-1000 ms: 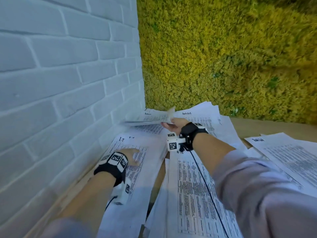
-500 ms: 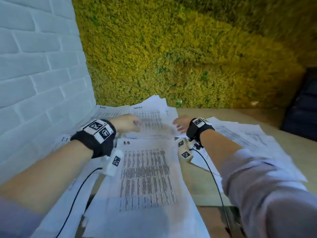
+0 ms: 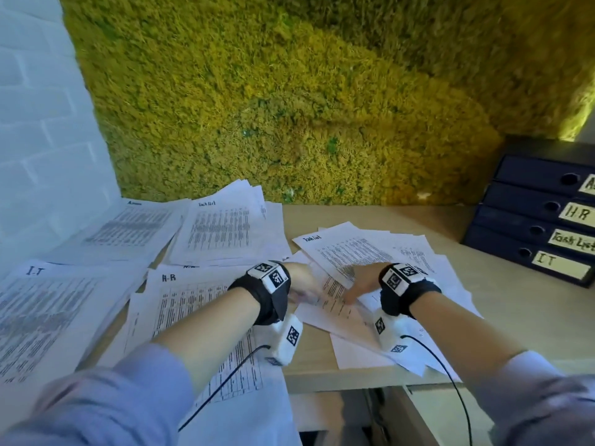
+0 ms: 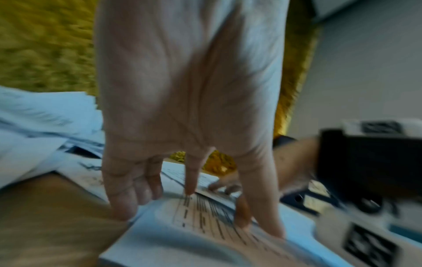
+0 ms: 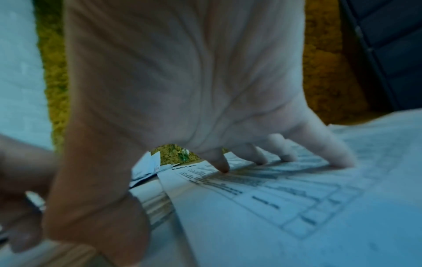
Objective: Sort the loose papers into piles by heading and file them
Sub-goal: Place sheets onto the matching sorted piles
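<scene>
Sorted piles of printed sheets lie on the desk: I.T [image 3: 48, 304] at far left, H-R [image 3: 193, 313] in the middle, an Accounts-like pile [image 3: 128, 230] and a Task List pile [image 3: 222, 233] behind. A loose heap [image 3: 418, 272] lies to the right, topped by a Task List sheet [image 3: 347, 249] [image 5: 262, 189]. My left hand [image 3: 302, 284] [image 4: 194, 207] has straight fingers, their tips touching a bowed sheet [image 4: 205, 225] at the heap's left edge. My right hand [image 3: 360, 281] [image 5: 182, 189] presses its fingers [image 5: 285, 153] flat on the Task List sheet, thumb down at the sheet's left edge.
Four dark binders [image 3: 531, 220] are stacked at the right against the moss wall [image 3: 289, 107], with labels reading H R, Task List and I T. A white brick wall [image 3: 38, 123] borders the left. The desk's front edge [image 3: 354, 378] runs just below the heap.
The view swung right. The sheet my right hand held went down on the left piles, and both hands moved right onto the loose heap.
</scene>
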Demonstrator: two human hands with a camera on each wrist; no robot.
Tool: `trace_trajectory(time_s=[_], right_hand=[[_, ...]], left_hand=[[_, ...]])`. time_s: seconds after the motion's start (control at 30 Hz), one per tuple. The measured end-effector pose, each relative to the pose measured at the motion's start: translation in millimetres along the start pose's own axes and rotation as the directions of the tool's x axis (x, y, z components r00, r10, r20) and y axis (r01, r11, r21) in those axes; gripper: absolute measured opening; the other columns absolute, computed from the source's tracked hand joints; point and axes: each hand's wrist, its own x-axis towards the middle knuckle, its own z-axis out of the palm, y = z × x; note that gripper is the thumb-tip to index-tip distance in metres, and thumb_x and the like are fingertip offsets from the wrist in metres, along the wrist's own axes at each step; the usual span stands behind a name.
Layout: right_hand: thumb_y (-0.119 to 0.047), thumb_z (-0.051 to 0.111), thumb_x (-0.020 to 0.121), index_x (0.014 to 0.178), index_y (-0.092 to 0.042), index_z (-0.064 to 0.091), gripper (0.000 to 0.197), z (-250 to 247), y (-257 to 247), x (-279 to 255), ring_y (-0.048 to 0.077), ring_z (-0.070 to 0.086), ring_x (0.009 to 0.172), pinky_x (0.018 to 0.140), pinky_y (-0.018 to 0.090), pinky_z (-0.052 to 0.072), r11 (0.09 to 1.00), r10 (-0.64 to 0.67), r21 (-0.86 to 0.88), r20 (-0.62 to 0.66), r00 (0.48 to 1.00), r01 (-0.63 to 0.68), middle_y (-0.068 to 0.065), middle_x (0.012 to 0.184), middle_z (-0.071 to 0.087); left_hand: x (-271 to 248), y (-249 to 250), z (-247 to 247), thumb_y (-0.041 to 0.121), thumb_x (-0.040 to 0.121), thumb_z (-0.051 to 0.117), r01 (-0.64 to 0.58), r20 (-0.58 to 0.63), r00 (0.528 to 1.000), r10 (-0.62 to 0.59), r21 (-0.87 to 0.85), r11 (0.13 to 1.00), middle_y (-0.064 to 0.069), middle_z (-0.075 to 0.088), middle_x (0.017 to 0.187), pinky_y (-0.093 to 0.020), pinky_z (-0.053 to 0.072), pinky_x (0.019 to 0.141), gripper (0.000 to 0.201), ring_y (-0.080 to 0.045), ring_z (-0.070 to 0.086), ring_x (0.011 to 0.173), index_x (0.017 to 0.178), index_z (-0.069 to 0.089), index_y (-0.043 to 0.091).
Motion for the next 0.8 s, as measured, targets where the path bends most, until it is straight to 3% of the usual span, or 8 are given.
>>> trace_trajectory(time_s=[0.1,0.23,0.3,0.43,0.53,0.63,0.73,0.8], right_hand=[[-0.059,0.075,0.06,0.133,-0.025,0.048,0.085,-3,-5,4,0.025,0.055,0.118,0.099,0.04,0.046,1.0,-0.005,0.0,0.005,1.0,0.005,-0.001,0.137,0.054],[-0.045,0.075,0.072,0.136,-0.017,0.046,0.075,-5,-16,9,0.028,0.055,0.118,0.087,0.033,0.047,0.997,0.029,-0.069,0.007,1.0,-0.029,0.008,0.135,0.055],[-0.04,0.078,0.067,0.132,-0.018,0.053,0.073,-2,-17,17,0.027,0.062,0.11,0.08,0.032,0.052,0.988,0.038,-0.145,-0.045,0.998,-0.044,0.005,0.126,0.061],[-0.034,0.081,0.055,0.1,-0.018,0.069,0.049,12,-15,65,0.019,0.069,0.073,0.068,0.035,0.06,0.966,0.029,-0.254,-0.075,0.997,-0.047,-0.002,0.084,0.069],[-0.023,0.076,0.065,0.082,-0.014,0.067,0.021,6,-42,22,0.02,0.067,0.073,0.07,0.031,0.059,0.95,-0.018,-0.312,-0.033,0.999,0.007,0.002,0.079,0.065],[-0.018,0.07,0.068,0.068,-0.016,0.059,0.012,0,-42,29,0.018,0.065,0.068,0.067,0.032,0.06,0.943,-0.049,-0.332,-0.067,0.997,0.024,0.001,0.074,0.063],[-0.011,0.063,0.07,0.083,-0.011,0.061,0.014,-8,-32,31,0.021,0.064,0.08,0.067,0.029,0.055,0.967,-0.072,-0.252,-0.102,0.992,0.045,0.004,0.094,0.066],[-0.004,0.057,0.077,0.075,-0.006,0.056,0.003,-21,-31,7,0.024,0.061,0.079,0.064,0.027,0.048,0.99,-0.04,-0.141,-0.133,0.99,0.021,0.008,0.092,0.063]], left_hand=[[-8,11,10,0.051,0.082,0.066,-0.118,0.101,0.991,0.082,0.44,0.89,-0.002,0.029,0.154,-0.032,0.035,0.103,0.09,-0.023,0.034,0.138,0.152,0.017,0.022],[-5,15,28,0.038,0.089,0.063,-0.188,0.093,0.98,0.175,0.718,0.671,-0.004,0.034,0.151,-0.037,0.039,0.101,0.078,-0.028,0.038,0.135,0.152,0.018,0.032],[-2,7,26,0.015,0.096,0.05,-0.148,0.028,0.981,0.192,0.749,0.645,-0.008,0.034,0.151,-0.039,0.039,0.099,0.067,-0.031,0.039,0.133,0.151,0.018,0.036],[6,-13,16,0.001,0.098,0.037,-0.061,-0.07,0.987,0.143,0.665,0.744,-0.01,0.026,0.156,-0.035,0.041,0.096,0.061,-0.031,0.044,0.13,0.152,0.022,0.028],[8,-21,1,0.021,0.101,0.046,-0.036,-0.079,0.993,0.092,0.529,0.848,-0.006,0.046,0.145,-0.029,0.041,0.089,0.042,-0.027,0.051,0.124,0.143,0.044,0.022],[8,-36,-9,0.039,0.098,0.049,-0.031,-0.111,0.988,0.111,0.553,0.833,-0.008,0.048,0.143,-0.025,0.038,0.096,0.047,-0.023,0.048,0.127,0.139,0.049,0.016],[1,-39,-14,0.023,0.101,0.041,0.037,-0.121,0.993,-0.011,0.215,0.976,-0.01,0.033,0.152,-0.028,0.04,0.092,0.049,-0.028,0.044,0.131,0.149,0.031,0.027],[-1,-39,-27,0.005,0.098,0.034,0.007,-0.172,0.984,-0.038,-0.177,0.984,-0.009,0.037,0.149,-0.028,0.045,0.086,0.056,-0.029,0.05,0.122,0.149,0.03,0.029]])
